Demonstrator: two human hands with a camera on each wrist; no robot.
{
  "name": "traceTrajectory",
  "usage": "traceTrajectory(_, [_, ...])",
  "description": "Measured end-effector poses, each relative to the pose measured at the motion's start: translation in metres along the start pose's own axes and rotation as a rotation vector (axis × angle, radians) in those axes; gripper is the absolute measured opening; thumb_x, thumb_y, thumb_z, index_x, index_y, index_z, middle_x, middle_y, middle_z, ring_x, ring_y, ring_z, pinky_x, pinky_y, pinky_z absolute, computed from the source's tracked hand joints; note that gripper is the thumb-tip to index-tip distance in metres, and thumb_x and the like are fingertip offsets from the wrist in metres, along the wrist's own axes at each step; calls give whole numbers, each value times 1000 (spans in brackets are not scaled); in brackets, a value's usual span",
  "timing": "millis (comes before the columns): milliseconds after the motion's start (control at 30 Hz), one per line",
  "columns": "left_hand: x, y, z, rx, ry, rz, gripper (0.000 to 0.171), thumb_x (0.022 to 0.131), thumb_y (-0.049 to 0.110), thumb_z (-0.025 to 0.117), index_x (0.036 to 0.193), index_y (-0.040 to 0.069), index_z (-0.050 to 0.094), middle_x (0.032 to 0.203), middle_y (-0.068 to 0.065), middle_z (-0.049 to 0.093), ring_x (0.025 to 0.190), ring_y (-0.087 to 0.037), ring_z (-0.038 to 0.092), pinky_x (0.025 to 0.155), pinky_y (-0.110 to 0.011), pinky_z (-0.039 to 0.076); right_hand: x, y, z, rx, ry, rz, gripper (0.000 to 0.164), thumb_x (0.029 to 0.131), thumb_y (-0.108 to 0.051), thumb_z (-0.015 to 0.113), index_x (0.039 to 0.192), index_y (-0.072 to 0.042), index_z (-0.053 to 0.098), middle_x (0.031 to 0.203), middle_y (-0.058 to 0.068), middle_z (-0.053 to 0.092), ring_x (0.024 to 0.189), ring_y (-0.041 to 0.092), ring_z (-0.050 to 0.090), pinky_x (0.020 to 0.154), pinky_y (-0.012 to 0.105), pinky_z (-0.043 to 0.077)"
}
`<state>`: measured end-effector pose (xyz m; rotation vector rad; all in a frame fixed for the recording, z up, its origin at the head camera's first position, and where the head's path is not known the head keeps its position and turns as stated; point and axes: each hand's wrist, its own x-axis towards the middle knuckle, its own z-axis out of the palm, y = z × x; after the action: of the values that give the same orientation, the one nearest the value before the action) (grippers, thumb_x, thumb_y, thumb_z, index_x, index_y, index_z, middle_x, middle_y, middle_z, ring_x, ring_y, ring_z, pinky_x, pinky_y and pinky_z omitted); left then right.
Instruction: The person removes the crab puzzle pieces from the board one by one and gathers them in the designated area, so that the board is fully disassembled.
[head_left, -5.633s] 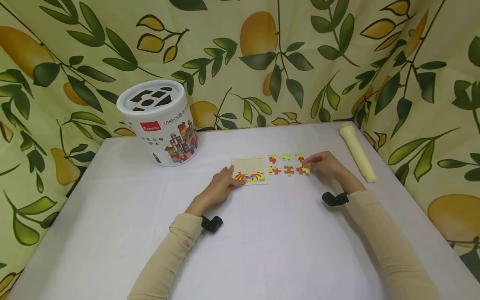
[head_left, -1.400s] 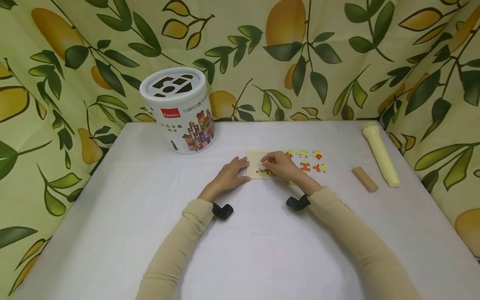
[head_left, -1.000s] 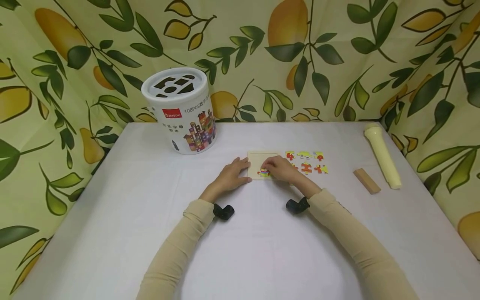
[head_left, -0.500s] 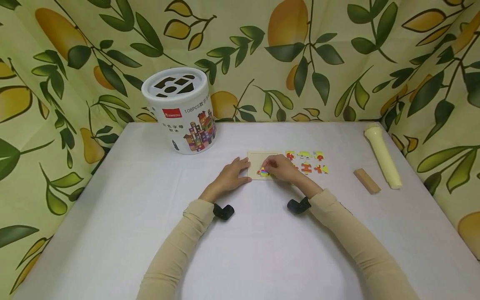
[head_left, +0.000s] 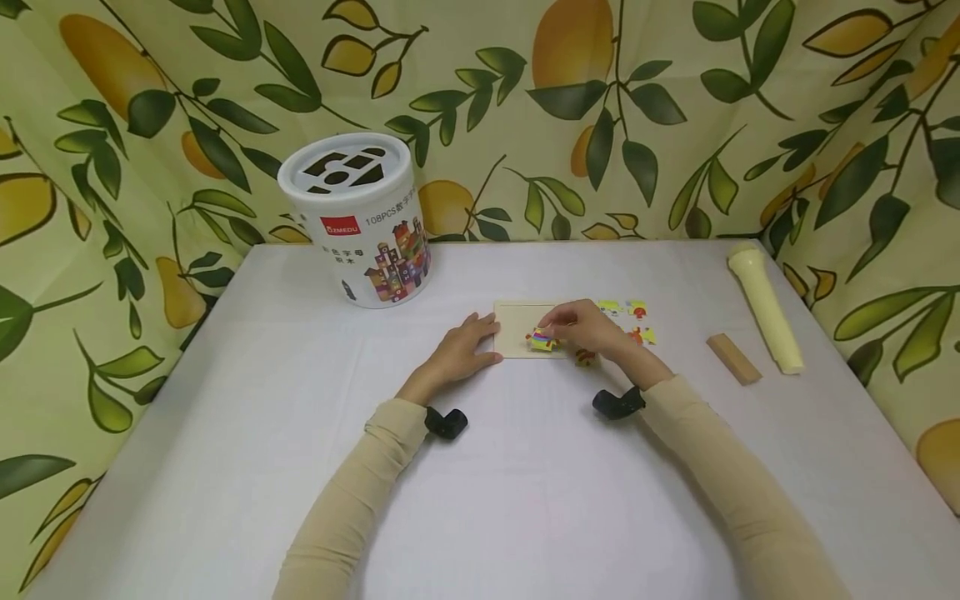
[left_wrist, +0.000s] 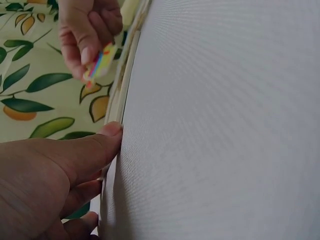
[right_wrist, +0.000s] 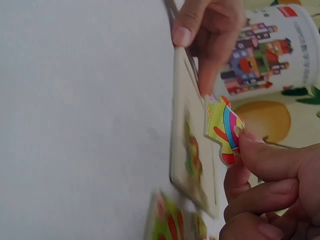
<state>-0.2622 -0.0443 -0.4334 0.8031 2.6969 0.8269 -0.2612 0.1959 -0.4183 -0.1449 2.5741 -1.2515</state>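
My right hand (head_left: pixel 592 327) pinches a rainbow-striped jigsaw piece (right_wrist: pixel 225 127) between thumb and fingers, raised just above the wooden puzzle board (head_left: pixel 513 321). My left hand (head_left: pixel 459 350) holds the board's left end, thumb at the near corner and fingers along the side. In the right wrist view, a blurred coloured patch (right_wrist: pixel 192 152), probably another piece, shows on the board. Close to the board's right side lies a loose red and yellow piece (head_left: pixel 585 358). More loose pieces (head_left: pixel 642 335) lie on the table farther right, partly hidden by my right hand.
A white block bucket (head_left: pixel 360 221) with shape holes in its lid stands at the back left. To the right lie a brown wooden block (head_left: pixel 733 359) and a long cream-coloured rod (head_left: pixel 765 308). A fruit-patterned cloth (head_left: pixel 465 100) hangs behind the white table.
Several seconds ago my right hand was at the loose pieces, and a row of pieces lay along the board's near edge. Just now it lifts the rainbow piece rightward. My left hand stays put.
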Motion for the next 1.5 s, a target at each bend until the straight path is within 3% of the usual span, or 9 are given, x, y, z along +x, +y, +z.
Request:
traceTrajectory(267, [0, 0, 1, -9, -9, 2, 57, 87, 26, 62, 137, 4, 42, 149, -7, 30, 141, -31, 17, 114, -47, 18, -33, 30, -44, -58, 37, 60, 24, 87, -23, 63, 104, -6, 68, 101, 8, 65, 88, 20, 52, 72, 25, 43])
traceTrajectory(433, [1, -1, 0, -19, -7, 10, 58, 87, 25, 63, 137, 3, 42, 149, -8, 30, 141, -32, 17, 114, -47, 17, -53, 47, -58, -127, 47, 116, 20, 88, -15, 61, 103, -5, 69, 106, 12, 64, 93, 21, 51, 74, 25, 41])
traceTrajectory(733, [1, -4, 1, -31, -5, 19, 58, 87, 25, 62, 137, 4, 41, 150, -8, 28, 141, -33, 16, 113, -48, 17, -58, 54, -48, -191, 93, 69, 14, 85, -7, 62, 94, -1, 70, 95, 14, 65, 82, 21, 48, 65, 25, 41])
traceTrajectory(1033, [1, -3, 0, -36, -10, 17, 58, 87, 25, 62, 137, 4, 41, 150, -8, 29, 141, -33, 16, 113, -49, 17, -57, 51, -45, -233, 124, 46, 12, 84, -9, 65, 93, -3, 70, 93, 12, 65, 78, 21, 49, 60, 24, 41])
traceTrajectory(1200, [1, -5, 0, -31, -7, 21, 58, 87, 25, 62, 137, 4, 42, 150, -9, 29, 141, -33, 16, 113, -48, 16, -40, 33, -34, -259, 123, -40, 15, 84, -11, 65, 97, -5, 70, 91, 11, 65, 79, 21, 49, 59, 25, 41])
traceTrajectory(1367, [1, -4, 0, -28, -4, 29, 58, 87, 25, 62, 136, 3, 42, 149, -10, 30, 140, -34, 17, 113, -49, 17, -19, 10, -13, -250, 55, -136, 19, 84, -11, 66, 102, -4, 68, 85, 10, 63, 72, 20, 49, 55, 25, 40])
traceTrajectory(1500, [0, -2, -1, -20, 1, 29, 57, 87, 25, 63, 136, 2, 43, 149, -10, 31, 140, -34, 18, 113, -48, 18, -8, -1, 1, -259, 18, -157, 21, 82, -12, 67, 102, -5, 68, 86, 10, 61, 73, 19, 48, 59, 26, 39])
